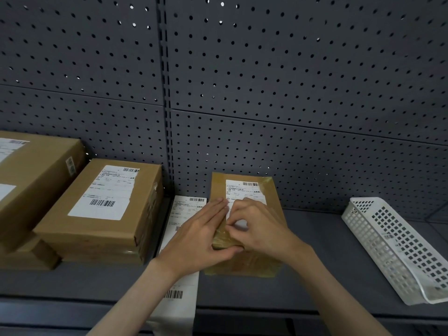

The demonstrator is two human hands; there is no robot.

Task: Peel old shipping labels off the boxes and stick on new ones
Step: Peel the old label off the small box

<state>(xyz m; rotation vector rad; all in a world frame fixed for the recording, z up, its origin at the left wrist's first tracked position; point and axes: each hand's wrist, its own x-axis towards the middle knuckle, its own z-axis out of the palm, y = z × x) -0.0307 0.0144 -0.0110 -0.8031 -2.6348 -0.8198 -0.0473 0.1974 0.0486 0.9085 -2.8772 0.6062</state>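
2 bare forearms and hands, no sleeves, rings or watch visible.

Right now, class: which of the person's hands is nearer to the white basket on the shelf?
Right. The right hand pinches the label on the small box, on the side toward the white basket; the left hand lies farther away, across the box.

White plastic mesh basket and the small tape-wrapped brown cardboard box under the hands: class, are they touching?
Apart. The head view shows bare grey shelf between the basket and the box.

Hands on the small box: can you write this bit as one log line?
left hand: flat on small box | right hand: fingers picking at label | spare label sheet: beside box
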